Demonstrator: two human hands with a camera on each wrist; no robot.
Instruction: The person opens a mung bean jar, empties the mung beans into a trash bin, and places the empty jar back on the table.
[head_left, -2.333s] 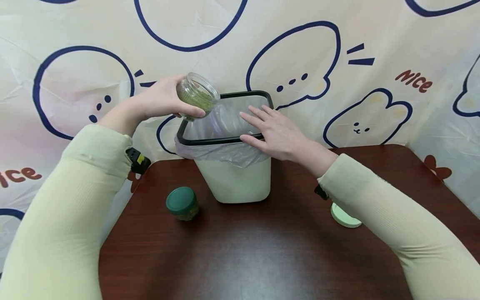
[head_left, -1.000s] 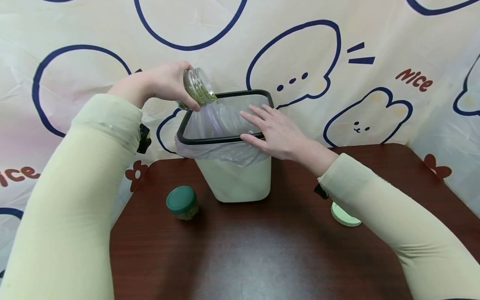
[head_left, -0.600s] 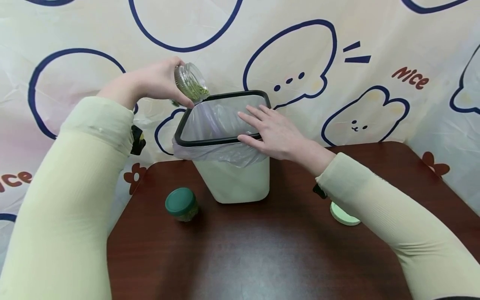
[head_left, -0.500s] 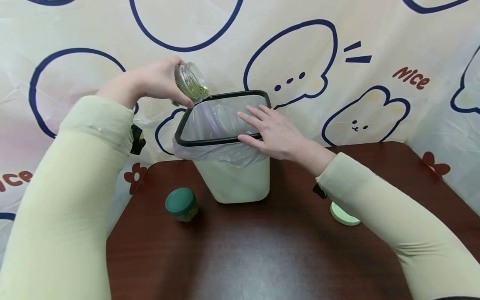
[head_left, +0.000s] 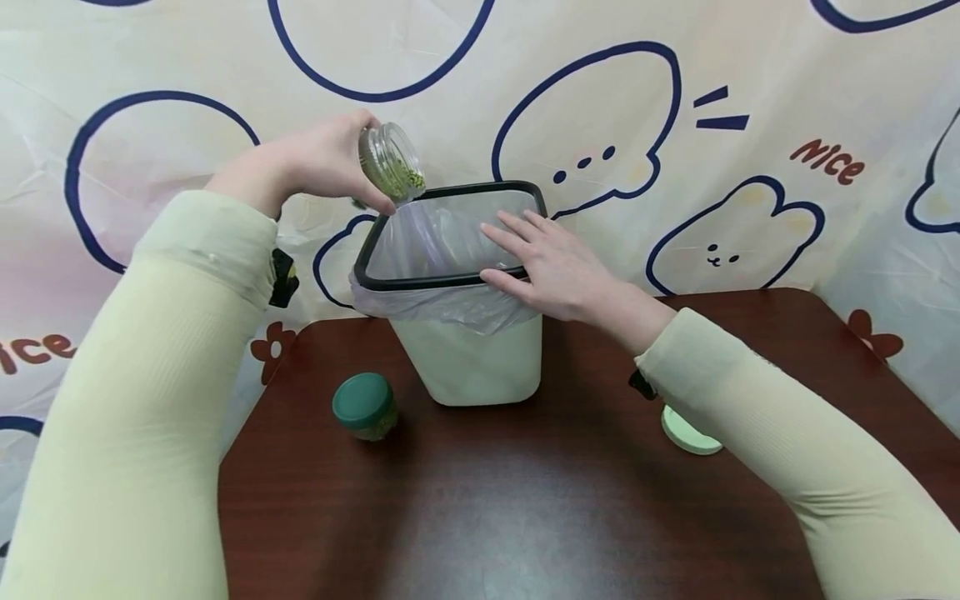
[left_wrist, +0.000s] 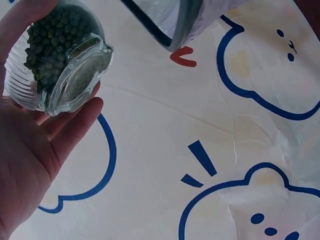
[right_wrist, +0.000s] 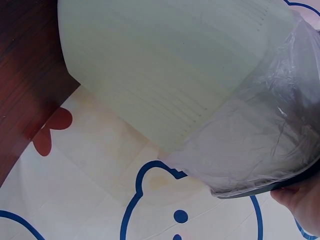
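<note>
My left hand (head_left: 322, 162) grips a clear jar (head_left: 392, 162) with no lid on it, tipped mouth-rightward above the left rim of a pale green bin (head_left: 480, 362). Small green beans (left_wrist: 52, 42) lie inside, gathered near the jar's mouth in the head view. A translucent plastic bag (head_left: 435, 242) lines the bin and folds over its outside below the black rim frame (head_left: 420, 284). With fingers straight and spread, my right hand (head_left: 558, 267) rests at the bin's right rim; the right wrist view shows a digit (right_wrist: 287, 195) against that rim. The bin's bottom is hidden.
A small jar with a dark green lid (head_left: 363, 400) stands on the brown table (head_left: 480, 500), left of the bin. Partly behind my right forearm lies a light green lid (head_left: 688, 433). A printed cloth (head_left: 600, 100) hangs just behind the bin.
Since the earliest frame, my left hand has lifted the jar and tipped it further over, and the beans have shifted toward its mouth. My right hand has stayed at the rim.
</note>
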